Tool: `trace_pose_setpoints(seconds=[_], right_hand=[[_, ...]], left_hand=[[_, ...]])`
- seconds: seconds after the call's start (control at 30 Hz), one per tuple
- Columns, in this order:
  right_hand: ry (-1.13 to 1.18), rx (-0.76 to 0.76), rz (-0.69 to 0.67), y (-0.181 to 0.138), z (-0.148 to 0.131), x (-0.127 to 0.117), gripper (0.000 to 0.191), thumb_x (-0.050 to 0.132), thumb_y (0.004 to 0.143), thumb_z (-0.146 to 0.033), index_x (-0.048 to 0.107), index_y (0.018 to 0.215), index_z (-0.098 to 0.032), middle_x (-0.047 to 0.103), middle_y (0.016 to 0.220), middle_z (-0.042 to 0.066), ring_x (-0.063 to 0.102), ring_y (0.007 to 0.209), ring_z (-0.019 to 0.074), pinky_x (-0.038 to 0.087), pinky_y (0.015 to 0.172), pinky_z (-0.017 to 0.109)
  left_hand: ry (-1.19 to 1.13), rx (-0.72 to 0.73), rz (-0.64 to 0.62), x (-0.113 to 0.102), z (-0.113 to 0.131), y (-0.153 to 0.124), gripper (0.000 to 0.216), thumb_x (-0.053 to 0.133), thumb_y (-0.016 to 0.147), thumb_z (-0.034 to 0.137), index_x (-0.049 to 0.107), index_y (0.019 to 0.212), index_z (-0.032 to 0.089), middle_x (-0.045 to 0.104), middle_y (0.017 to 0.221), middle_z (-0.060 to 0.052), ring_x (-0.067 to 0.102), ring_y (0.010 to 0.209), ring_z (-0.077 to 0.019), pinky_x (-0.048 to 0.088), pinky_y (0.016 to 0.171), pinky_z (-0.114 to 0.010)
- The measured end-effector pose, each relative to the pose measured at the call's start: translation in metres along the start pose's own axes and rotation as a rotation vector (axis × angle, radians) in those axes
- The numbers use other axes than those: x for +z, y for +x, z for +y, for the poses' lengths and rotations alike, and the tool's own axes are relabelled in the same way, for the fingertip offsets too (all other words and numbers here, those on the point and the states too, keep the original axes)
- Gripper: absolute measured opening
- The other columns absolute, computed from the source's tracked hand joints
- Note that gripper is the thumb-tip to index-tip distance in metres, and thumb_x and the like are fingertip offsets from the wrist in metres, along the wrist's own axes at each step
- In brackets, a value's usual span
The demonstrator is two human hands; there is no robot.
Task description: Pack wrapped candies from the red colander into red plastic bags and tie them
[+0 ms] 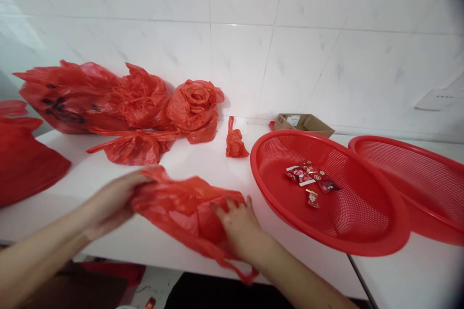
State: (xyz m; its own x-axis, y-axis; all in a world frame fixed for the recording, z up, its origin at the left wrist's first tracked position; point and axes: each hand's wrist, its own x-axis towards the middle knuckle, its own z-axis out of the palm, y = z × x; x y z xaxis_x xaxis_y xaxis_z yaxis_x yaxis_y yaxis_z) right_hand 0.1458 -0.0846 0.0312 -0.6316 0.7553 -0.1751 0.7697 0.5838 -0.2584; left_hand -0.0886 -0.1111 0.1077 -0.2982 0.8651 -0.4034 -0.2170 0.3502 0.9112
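A crumpled red plastic bag (181,207) is stretched between my two hands over the front of the white table (239,178). My left hand (118,200), slightly blurred, is closed around the bag's left end; its fingertips are partly covered by the plastic. At the other end, my right hand (242,227) lies in the bag's mouth with fingers spread against the plastic, and its thumb is hidden. One handle loop of the bag hangs below my right wrist. I cannot make out anything inside the bag.
Filled red bags (141,96) line the wall at left, and another red bag (29,159) sits at the far left. A small knotted bag (236,142) stands mid-table. To the right, a red basket (377,246) holds several small packets, beside a second basket (435,159) and a cardboard box (315,124).
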Motion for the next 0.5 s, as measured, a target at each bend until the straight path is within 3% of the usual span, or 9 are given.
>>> trace_pose_setpoints(seconds=[0.07,0.17,0.23,0.3,0.33,0.4,0.43,0.5], right_hand=[[0.009,0.031,0.004,-0.003,0.006,-0.007,0.083,0.073,0.07,-0.044,0.044,0.143,-0.016,0.053,0.13,0.025,0.052,0.118,0.0424,0.011,0.107,0.07],[-0.045,0.06,0.015,-0.001,0.008,-0.013,0.08,0.074,0.069,-0.038,0.047,0.141,-0.015,0.042,0.141,0.028,0.049,0.121,0.0466,0.013,0.106,0.07],[-0.1,0.07,-0.011,0.001,0.007,-0.013,0.079,0.074,0.068,-0.033,0.047,0.141,-0.016,0.032,0.147,0.029,0.045,0.123,0.0501,0.016,0.104,0.071],[-0.131,0.058,-0.028,0.002,0.005,-0.012,0.077,0.074,0.068,-0.031,0.049,0.14,-0.017,0.03,0.148,0.028,0.043,0.123,0.0517,0.019,0.101,0.074],[-0.141,0.047,-0.03,0.002,0.005,-0.011,0.075,0.074,0.068,-0.03,0.05,0.138,-0.018,0.032,0.148,0.028,0.044,0.123,0.0518,0.019,0.1,0.075],[-0.144,0.036,-0.038,0.0,0.005,-0.012,0.07,0.074,0.068,-0.03,0.054,0.134,-0.019,0.034,0.147,0.027,0.047,0.12,0.0505,0.02,0.098,0.076],[-0.139,0.037,-0.049,-0.001,0.005,-0.013,0.067,0.073,0.068,-0.03,0.056,0.132,-0.02,0.036,0.146,0.026,0.048,0.119,0.0493,0.021,0.098,0.076],[-0.131,0.024,-0.083,-0.003,0.007,-0.013,0.065,0.073,0.069,-0.031,0.057,0.131,-0.022,0.041,0.143,0.024,0.052,0.116,0.0458,0.021,0.098,0.076]], left_hand=[[0.219,0.147,0.051,-0.019,0.01,0.009,0.027,0.059,0.08,0.013,0.054,0.106,0.021,0.06,0.072,0.004,0.058,0.062,-0.0099,0.049,0.058,-0.017],[0.574,0.369,0.027,-0.023,0.014,0.006,0.036,0.059,0.082,0.027,0.048,0.116,0.025,0.061,0.104,-0.002,0.06,0.095,-0.0188,0.051,0.085,-0.032],[0.816,0.742,0.071,-0.006,0.006,-0.008,0.037,0.06,0.08,0.03,0.05,0.116,0.026,0.051,0.13,-0.007,0.049,0.121,-0.0275,0.04,0.103,-0.045],[1.045,1.175,0.103,0.017,-0.007,-0.02,0.026,0.061,0.078,0.026,0.059,0.104,0.027,0.04,0.144,-0.005,0.034,0.134,-0.0325,0.024,0.113,-0.053],[1.162,1.321,0.061,0.028,-0.014,-0.021,0.019,0.061,0.078,0.023,0.064,0.096,0.028,0.037,0.147,-0.003,0.028,0.138,-0.0339,0.015,0.115,-0.055],[1.384,1.385,-0.108,0.041,-0.026,-0.008,0.014,0.059,0.079,0.019,0.069,0.083,0.027,0.039,0.149,0.001,0.022,0.142,-0.0356,0.003,0.116,-0.057],[1.474,1.327,-0.187,0.042,-0.03,0.006,0.015,0.058,0.079,0.017,0.07,0.079,0.027,0.042,0.148,0.0,0.022,0.142,-0.036,0.0,0.116,-0.058],[1.537,1.16,-0.195,0.035,-0.035,0.042,0.019,0.056,0.077,0.009,0.069,0.073,0.023,0.051,0.141,-0.004,0.029,0.139,-0.0374,-0.002,0.115,-0.059]])
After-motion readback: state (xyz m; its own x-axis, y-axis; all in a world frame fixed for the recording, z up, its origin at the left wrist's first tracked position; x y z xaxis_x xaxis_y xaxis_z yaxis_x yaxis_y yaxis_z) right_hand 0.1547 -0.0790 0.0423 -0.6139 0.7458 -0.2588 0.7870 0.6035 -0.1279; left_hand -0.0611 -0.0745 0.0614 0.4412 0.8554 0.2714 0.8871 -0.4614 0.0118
